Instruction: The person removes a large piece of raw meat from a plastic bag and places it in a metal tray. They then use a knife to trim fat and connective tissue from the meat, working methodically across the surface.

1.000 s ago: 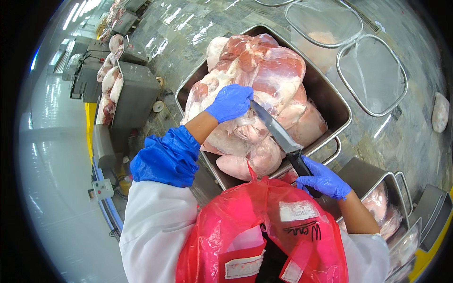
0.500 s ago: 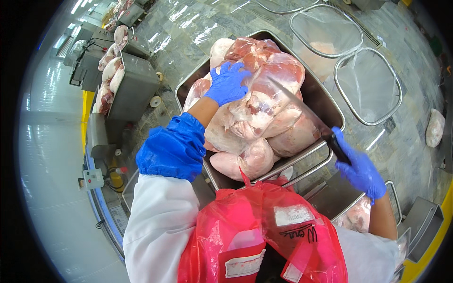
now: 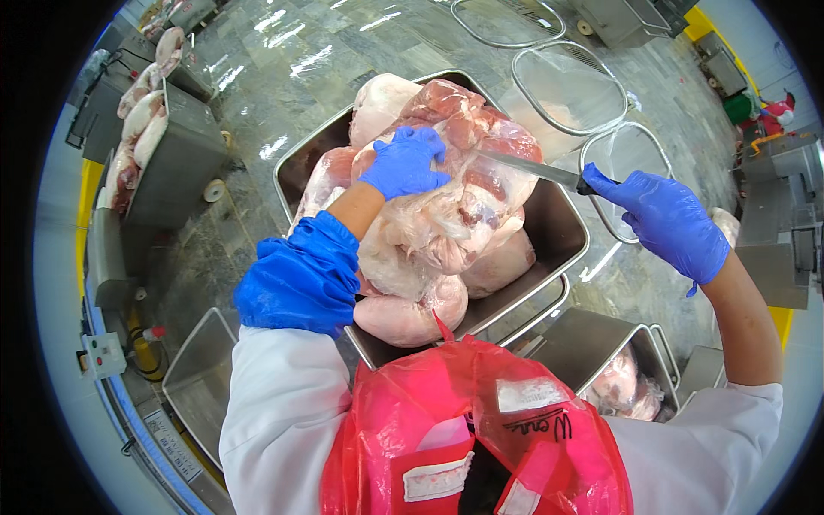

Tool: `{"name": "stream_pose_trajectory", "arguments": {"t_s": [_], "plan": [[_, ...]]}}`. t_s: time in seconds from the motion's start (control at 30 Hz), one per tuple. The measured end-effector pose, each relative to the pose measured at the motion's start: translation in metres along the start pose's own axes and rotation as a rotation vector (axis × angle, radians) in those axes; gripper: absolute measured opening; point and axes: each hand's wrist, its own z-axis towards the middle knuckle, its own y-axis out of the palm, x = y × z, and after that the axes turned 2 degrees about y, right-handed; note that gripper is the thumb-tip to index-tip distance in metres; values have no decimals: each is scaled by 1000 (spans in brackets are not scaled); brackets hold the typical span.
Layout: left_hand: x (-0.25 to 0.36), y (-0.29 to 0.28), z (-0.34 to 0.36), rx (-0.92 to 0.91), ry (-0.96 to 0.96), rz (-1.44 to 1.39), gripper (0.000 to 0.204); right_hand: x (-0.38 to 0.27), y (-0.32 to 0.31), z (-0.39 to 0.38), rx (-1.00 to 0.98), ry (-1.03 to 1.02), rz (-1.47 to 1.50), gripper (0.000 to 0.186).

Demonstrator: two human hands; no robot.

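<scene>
We look straight down from head height at a wet grey stone floor (image 3: 283,69). At the centre stands a large square steel bin (image 3: 562,227), piled above its rim with big cuts of raw pink and pale meat (image 3: 446,232), some covered in clear plastic film.

At the bottom of the view we see our own white coat sleeves and a red plastic apron (image 3: 476,429). A loose blue sleeve cover (image 3: 300,279) wraps our left forearm.

To the far left a second steel cart (image 3: 176,159) carries more pale meat along its top edge. At lower right a smaller steel container (image 3: 592,343) holds a few more pieces of meat. Beyond the bin, two wire-rimmed frames holding clear plastic bags (image 3: 571,86) stand on the floor.

Our left hand (image 3: 405,163), in a blue glove, lies on top of the meat pile, fingers curled down and pressing on the film-covered surface of the top piece. We cannot tell whether it pinches the film or only presses.

Our right hand (image 3: 669,219), also in a blue glove, is closed tightly around the dark handle of a knife (image 3: 536,169). The long narrow blade points left, its tip lying on the top piece of meat, just beside the fingers of our left hand.
</scene>
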Motion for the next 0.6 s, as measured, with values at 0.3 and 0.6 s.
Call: {"name": "stream_pose_trajectory", "arguments": {"t_s": [0.3,0.6], "plan": [[-66,12,29,190,-154,-416,65,-31,-34,34,-81,-38,-113,52],[-80,17,47,36,-41,-274,74,-47,13,23,-116,81,-4,66]]}}
